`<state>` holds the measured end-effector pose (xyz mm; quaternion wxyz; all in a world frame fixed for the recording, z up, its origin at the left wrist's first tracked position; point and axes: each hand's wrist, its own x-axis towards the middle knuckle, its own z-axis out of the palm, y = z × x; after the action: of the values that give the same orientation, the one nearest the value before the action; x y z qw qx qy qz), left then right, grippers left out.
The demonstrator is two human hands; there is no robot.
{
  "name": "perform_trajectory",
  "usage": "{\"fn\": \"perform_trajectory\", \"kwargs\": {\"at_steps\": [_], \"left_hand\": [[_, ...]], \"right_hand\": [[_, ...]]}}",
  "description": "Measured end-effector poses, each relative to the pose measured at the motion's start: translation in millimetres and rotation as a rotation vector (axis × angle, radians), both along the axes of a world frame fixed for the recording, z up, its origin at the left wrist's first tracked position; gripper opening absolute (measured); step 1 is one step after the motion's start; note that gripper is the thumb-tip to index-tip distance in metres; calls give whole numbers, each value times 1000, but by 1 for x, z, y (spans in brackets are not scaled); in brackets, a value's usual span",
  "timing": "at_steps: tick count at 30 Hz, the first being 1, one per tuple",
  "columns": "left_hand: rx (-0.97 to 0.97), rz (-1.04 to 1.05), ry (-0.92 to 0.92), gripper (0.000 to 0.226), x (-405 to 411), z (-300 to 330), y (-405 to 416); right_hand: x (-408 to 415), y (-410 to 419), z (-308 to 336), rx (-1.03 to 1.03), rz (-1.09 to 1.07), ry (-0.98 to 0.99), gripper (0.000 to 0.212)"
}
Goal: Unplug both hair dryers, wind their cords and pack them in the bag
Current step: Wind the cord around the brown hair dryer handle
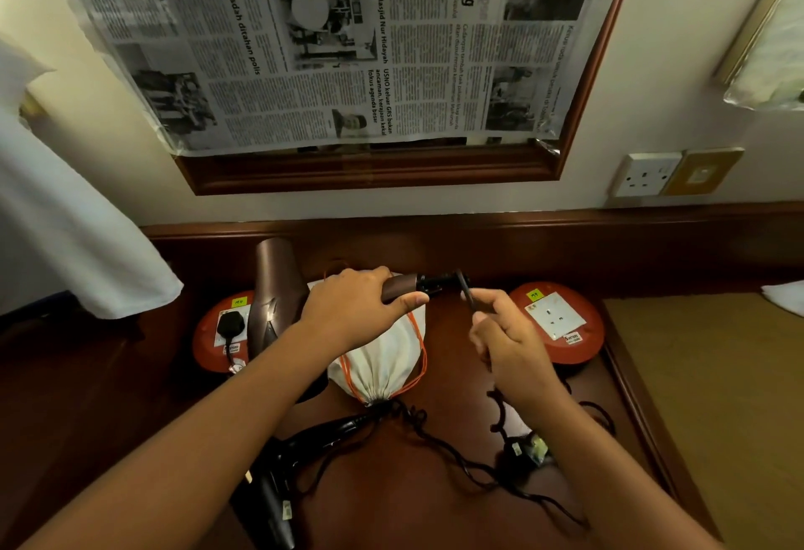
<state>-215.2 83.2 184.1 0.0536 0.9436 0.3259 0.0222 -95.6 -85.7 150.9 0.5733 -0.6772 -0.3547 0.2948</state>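
My left hand (348,305) grips the handle of a brown hair dryer (274,284), whose barrel points up at the back left. My right hand (504,332) pinches that dryer's black cord (465,290) just past the handle's end. The cord trails down to a loose black plug (522,449) on the table. A white drawstring bag (383,358) with orange cords lies under my left hand. A black hair dryer (278,484) lies at the front, its cord (435,440) spread over the table. A black plug (228,325) sits in the left red socket reel (209,345).
A second red socket reel (583,332) with a bare socket stands at the right. A wall socket (644,175) is above it. A newspaper-covered mirror (374,166) hangs behind the dark wooden table (417,506). White cloth (65,223) hangs at the left.
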Motion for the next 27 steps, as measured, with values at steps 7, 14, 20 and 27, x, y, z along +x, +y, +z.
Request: {"fn": "perform_trajectory", "kwargs": {"at_steps": [7, 14, 20, 27], "left_hand": [[-15, -80, -45, 66, -4, -4, -4], [-118, -218, -95, 42, -14, -2, -4], [-39, -306, -47, 63, -17, 11, -2], [86, -368, 77, 74, -15, 17, 1]], "right_hand": [[9, -3, -27, 13, 186, 556, 18], [35, 7, -23, -87, 274, 464, 22], [64, 16, 4, -189, 355, 453, 13], [78, 33, 51, -350, 352, -99, 8]]}}
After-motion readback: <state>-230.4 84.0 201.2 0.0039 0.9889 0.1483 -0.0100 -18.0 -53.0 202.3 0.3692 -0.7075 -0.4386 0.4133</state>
